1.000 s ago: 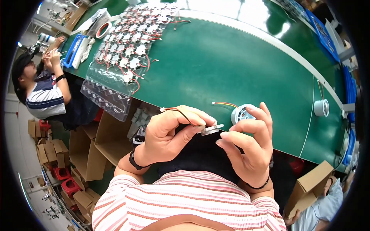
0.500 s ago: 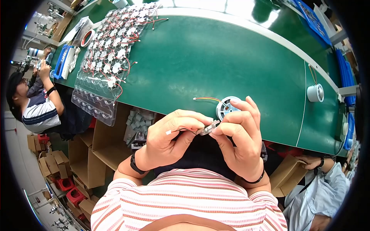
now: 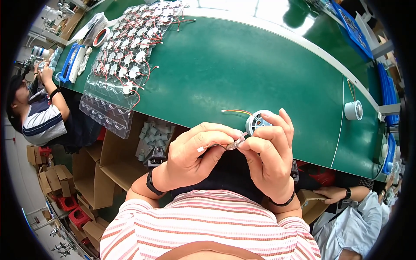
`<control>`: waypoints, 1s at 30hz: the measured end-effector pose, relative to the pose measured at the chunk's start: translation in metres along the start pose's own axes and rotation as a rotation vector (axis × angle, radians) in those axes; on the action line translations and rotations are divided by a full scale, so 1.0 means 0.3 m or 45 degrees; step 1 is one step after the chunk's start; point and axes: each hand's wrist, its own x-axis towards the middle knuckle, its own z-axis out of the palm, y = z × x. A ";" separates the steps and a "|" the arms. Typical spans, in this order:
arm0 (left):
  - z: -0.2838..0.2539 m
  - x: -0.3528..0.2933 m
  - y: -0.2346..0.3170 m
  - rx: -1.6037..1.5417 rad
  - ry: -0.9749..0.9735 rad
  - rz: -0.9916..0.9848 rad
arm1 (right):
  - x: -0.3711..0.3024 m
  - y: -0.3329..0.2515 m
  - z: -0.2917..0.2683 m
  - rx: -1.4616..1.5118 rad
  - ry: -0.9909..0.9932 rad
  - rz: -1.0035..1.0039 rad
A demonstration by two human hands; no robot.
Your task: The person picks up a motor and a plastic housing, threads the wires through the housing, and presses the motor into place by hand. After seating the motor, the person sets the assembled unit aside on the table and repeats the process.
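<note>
In front of my chest, my left hand (image 3: 188,151) and my right hand (image 3: 275,149) pinch a small wired part (image 3: 236,143) between thumbs and fingertips. It looks flat and greyish; the fingers hide most of it. Its thin wire runs back across my left hand to a white plug (image 3: 200,149). Just beyond my right fingers, at the bench's near edge, is a light-blue round housing (image 3: 250,125) with spokes, partly covered by those fingers. A red and yellow lead (image 3: 236,111) stretches left from it over the green bench (image 3: 208,65).
Clear plastic trays (image 3: 102,97) with rows of white-and-black wired parts lie at left. Another light-blue round housing (image 3: 353,110) stands at right. Cardboard boxes (image 3: 119,162) and pale pieces (image 3: 154,134) are below the bench. People work at left (image 3: 45,121) and right (image 3: 351,221).
Both hands keep their pinch on the small wired part, which has tilted slightly. The white plug has shifted a little to the right. At lower right, the other person's hand has moved left and down.
</note>
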 end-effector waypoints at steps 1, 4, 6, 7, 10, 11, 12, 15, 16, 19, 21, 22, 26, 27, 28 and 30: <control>0.000 -0.002 -0.004 -0.018 0.005 -0.006 | 0.001 0.002 0.002 -0.010 -0.022 -0.002; 0.007 -0.011 -0.018 -0.053 0.017 -0.023 | 0.003 0.005 0.014 -0.030 -0.033 -0.023; 0.023 -0.022 -0.026 -0.273 0.086 -0.134 | 0.004 0.004 0.019 -0.044 -0.038 -0.043; 0.026 -0.025 -0.027 -0.383 0.120 -0.189 | 0.002 0.003 0.021 -0.045 -0.038 -0.049; 0.023 -0.027 -0.025 -0.459 0.175 -0.286 | -0.003 -0.002 0.021 -0.047 -0.041 -0.064; 0.023 -0.026 -0.026 -0.497 0.200 -0.337 | -0.004 -0.002 0.018 -0.044 -0.047 -0.060; 0.021 -0.025 -0.028 -0.497 0.203 -0.336 | -0.005 -0.001 0.015 -0.043 -0.053 -0.056; 0.010 -0.024 -0.035 -0.460 0.159 -0.303 | 0.001 0.002 0.005 -0.046 -0.034 -0.036; 0.008 -0.026 -0.036 -0.463 0.156 -0.302 | 0.003 0.003 0.002 -0.050 -0.010 -0.019; 0.006 -0.031 -0.036 -0.464 0.100 -0.266 | 0.011 0.006 0.002 -0.034 0.020 0.011; 0.008 -0.030 -0.039 -0.464 0.081 -0.230 | 0.014 0.007 0.005 0.010 0.026 0.029; 0.009 -0.029 -0.041 -0.460 0.065 -0.194 | 0.013 0.008 0.004 0.008 0.026 0.031; -0.018 -0.010 -0.053 -0.340 -0.056 -0.063 | 0.010 0.012 -0.005 0.058 -0.018 0.015; -0.023 -0.007 -0.054 -0.281 -0.109 -0.014 | 0.011 0.012 -0.007 0.046 -0.035 0.011; -0.021 -0.007 -0.053 -0.281 -0.108 -0.015 | 0.012 0.013 -0.008 0.033 -0.052 0.006; -0.016 -0.007 -0.051 -0.298 -0.072 -0.042 | 0.014 0.013 -0.008 0.020 -0.070 0.002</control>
